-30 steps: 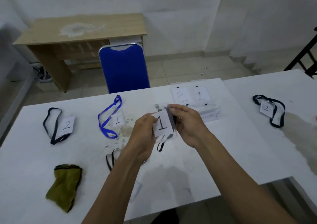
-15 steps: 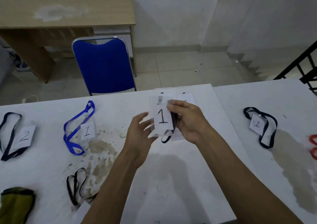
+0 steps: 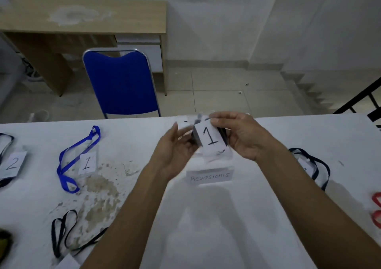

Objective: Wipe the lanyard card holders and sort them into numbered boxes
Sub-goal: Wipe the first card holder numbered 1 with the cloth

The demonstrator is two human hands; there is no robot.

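A card holder (image 3: 211,140) marked "1", with its black strap bunched behind it, is held above the far edge of the white table (image 3: 237,217), near the middle of that edge. The right hand (image 3: 244,137) grips it, thumb along the top edge and fingers curled round the back. The left hand (image 3: 175,149) is beside it with its fingers fairly straight and loosely spread, fingertips at the holder's left side; whether they touch it is blurred. Just below the holder, a clear box (image 3: 210,165) stands on the table with a paper label (image 3: 209,177) reading "Resepsionis".

Toward the left edge lie a blue lanyard holder (image 3: 79,158) marked "1" and a black one (image 3: 9,162) marked "2". A loose black lanyard (image 3: 64,232) lies near the front left, beside a brown stain (image 3: 99,190). Toward the right edge lies another black lanyard holder (image 3: 311,165), and a red strap (image 3: 376,208) shows at the edge itself. Beyond the table stand a blue chair (image 3: 121,83) and a wooden desk (image 3: 82,19).
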